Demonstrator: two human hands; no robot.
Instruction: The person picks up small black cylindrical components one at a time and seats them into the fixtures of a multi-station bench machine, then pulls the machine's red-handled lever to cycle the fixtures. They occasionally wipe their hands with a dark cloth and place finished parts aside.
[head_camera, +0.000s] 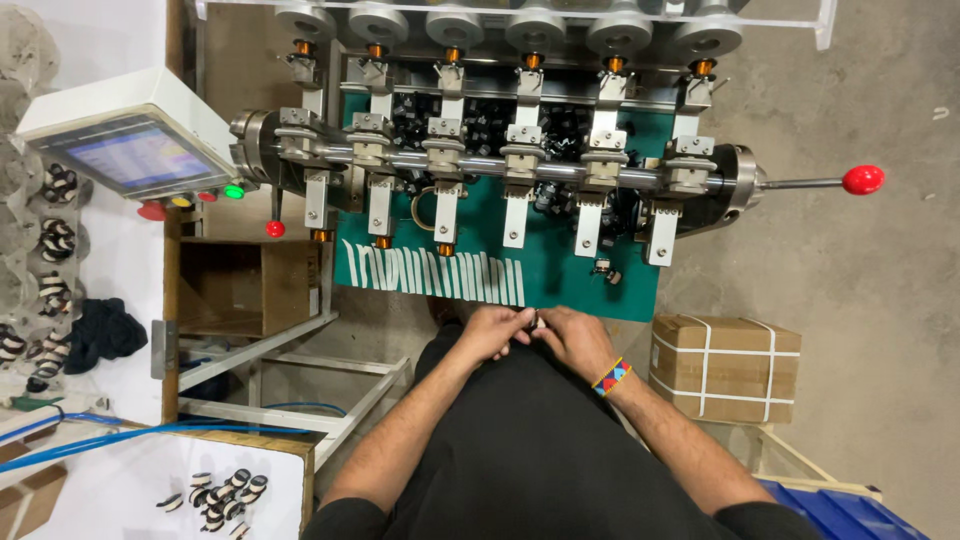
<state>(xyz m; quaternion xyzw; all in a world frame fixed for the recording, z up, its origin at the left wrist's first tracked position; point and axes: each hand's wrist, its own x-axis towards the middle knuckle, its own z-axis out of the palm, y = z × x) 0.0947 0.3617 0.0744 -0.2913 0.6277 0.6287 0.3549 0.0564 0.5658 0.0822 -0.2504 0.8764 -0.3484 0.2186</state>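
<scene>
Coil part (535, 321) between both hands' fingertips (522, 322)

A small dark part (535, 321), mostly hidden, sits pinched just below the green board's edge.

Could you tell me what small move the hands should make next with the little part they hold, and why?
Probably lift the small part up toward the winding machine. Both the left hand and the right hand pinch it together at the edge of the green plate, just below the row of holders, so the handling seems nearly finished; the part is too small to identify.
</scene>
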